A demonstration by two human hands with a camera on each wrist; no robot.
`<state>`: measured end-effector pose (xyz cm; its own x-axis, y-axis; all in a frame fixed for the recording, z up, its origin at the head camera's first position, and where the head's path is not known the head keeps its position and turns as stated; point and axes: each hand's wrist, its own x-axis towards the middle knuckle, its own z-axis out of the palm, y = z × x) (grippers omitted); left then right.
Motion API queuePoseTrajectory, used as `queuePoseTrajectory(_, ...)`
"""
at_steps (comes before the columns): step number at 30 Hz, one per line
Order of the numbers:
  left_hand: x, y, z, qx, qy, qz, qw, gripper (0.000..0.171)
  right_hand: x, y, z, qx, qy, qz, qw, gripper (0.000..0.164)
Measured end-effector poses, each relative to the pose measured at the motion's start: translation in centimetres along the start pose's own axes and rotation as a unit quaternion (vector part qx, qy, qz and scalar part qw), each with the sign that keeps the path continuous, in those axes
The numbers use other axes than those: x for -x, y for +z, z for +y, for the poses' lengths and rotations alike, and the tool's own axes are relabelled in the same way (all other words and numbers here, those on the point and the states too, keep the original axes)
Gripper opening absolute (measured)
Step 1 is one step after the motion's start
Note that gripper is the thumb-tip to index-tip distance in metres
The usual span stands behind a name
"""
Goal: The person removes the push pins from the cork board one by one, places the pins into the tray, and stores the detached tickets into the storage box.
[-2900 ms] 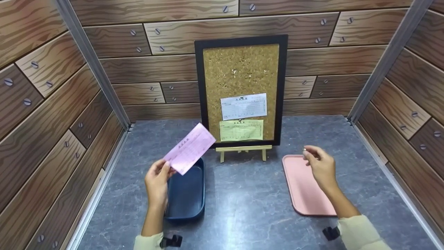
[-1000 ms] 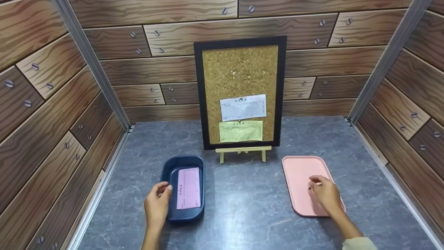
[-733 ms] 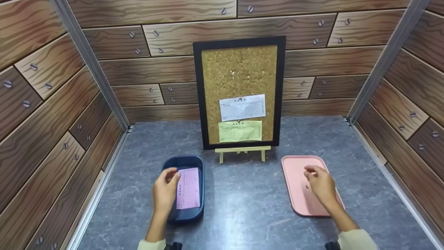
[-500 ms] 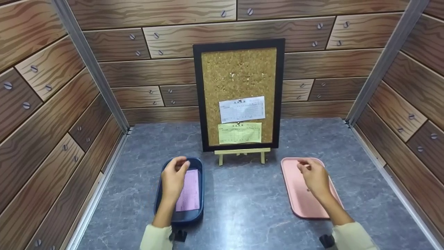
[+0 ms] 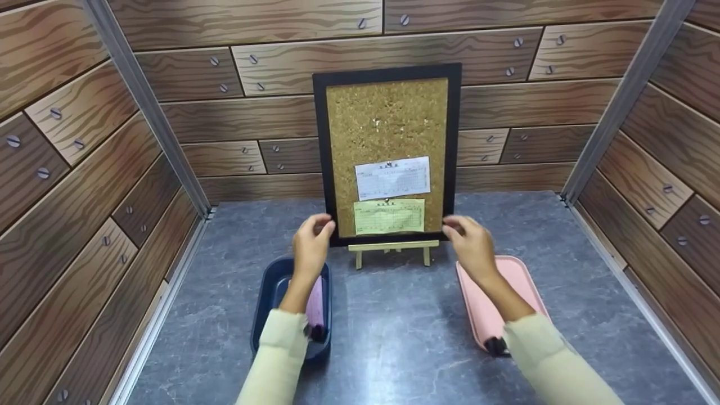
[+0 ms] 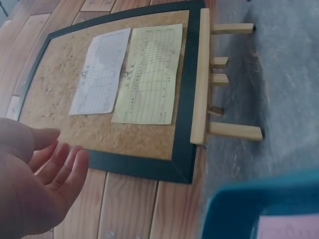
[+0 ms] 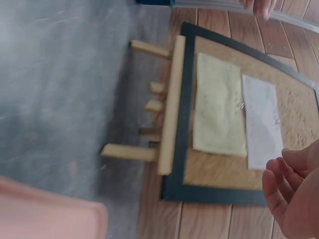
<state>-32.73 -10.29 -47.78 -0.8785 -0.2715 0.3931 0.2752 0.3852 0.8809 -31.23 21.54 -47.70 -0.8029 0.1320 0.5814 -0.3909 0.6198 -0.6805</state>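
Note:
A cork board point(image 5: 388, 135) in a black frame point(image 5: 320, 163) stands on a small wooden easel point(image 5: 394, 246). A white printed slip point(image 5: 392, 179) and a yellow slip point(image 5: 389, 216) are pinned to its lower half with push pins point(image 7: 241, 105). My left hand point(image 5: 310, 244) is at the frame's lower left side, fingers loosely bent with nothing between them. At the lower right side my right hand point(image 5: 473, 247) is held much the same way, fingertips near the frame edge. The purple slip point(image 5: 316, 301) lies in the dark blue tray point(image 5: 264, 298), partly hidden by my left forearm.
A pink tray point(image 5: 520, 275) sits on the right, partly covered by my right forearm. The grey tabletop point(image 5: 388, 337) runs between the two trays. Wood-patterned panels point(image 5: 253, 112) enclose the back and both sides.
My left hand has let the purple slip go into the blue tray, and my right hand a small pin onto the pink tray. Both hands have moved forward and inward to the board.

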Motion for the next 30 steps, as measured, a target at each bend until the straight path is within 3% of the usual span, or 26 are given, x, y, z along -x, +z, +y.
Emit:
queuePoseTrajectory(4, -1.9, 2.0, 0.6, -0.003, 0.011, 0.009, 0.9999, 0.015, -2.3, 1.7, -1.6, -0.005, -0.025, 0.006, 1.000, 0.014)
queuePoseTrajectory(11, -4.0, 4.8, 1.8, 0.013, 0.009, 0.011, 0.9998, 0.016, -5.4, 4.1, -3.3, -0.013, -0.028, 0.019, 0.999, 0.013)
queuePoseTrajectory(22, -6.5, 7.4, 3.5, 0.014, 0.003, 0.025, 0.9996, 0.017, -9.2, 7.2, -4.6, 0.019, -0.025, 0.028, 0.999, 0.017)
queuePoseTrajectory(30, -7.7, 8.5, 3.6, 0.001, -0.008, 0.021, 0.9997, 0.024, -10.9, 9.0, -4.6, 0.041, -0.037, 0.023, 0.998, 0.017)
